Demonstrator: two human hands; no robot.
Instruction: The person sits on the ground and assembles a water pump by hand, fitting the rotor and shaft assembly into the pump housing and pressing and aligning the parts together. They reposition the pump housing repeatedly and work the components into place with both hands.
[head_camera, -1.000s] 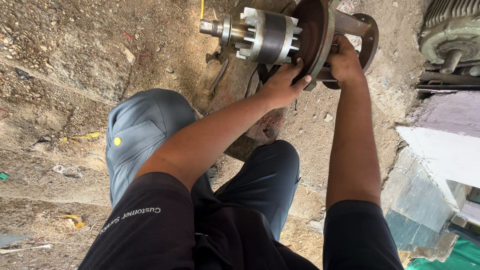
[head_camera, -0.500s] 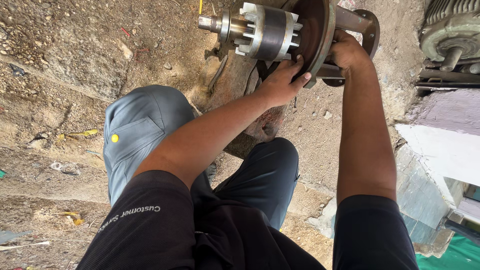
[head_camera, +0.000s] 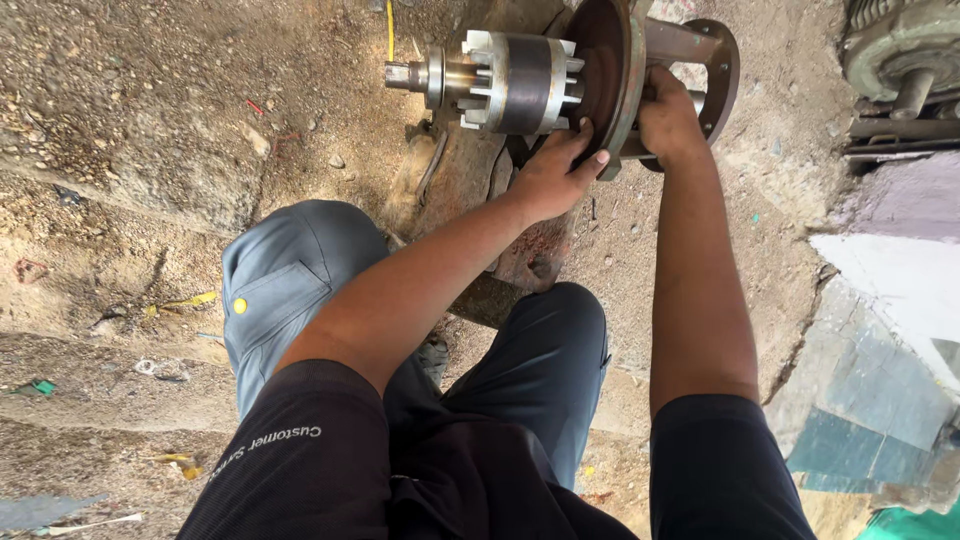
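A motor rotor (head_camera: 520, 82) with a steel shaft end (head_camera: 405, 74) lies level at the top of the view, joined to a rusty round end plate (head_camera: 612, 70). My left hand (head_camera: 555, 170) grips the lower rim of that plate from the front. My right hand (head_camera: 668, 115) holds the assembly behind the plate, beside a brown flanged bracket (head_camera: 722, 70). My knees in blue-grey trousers are below.
Dirt ground with stones and litter spreads to the left (head_camera: 130, 170). A rusty metal block (head_camera: 530, 250) lies under the rotor. Another grey motor part (head_camera: 900, 50) sits at the top right, above a pale concrete slab (head_camera: 900, 290).
The view has shifted slightly; the rotor assembly now sits a bit lower and more to the right in view. Both hands keep their hold on it.
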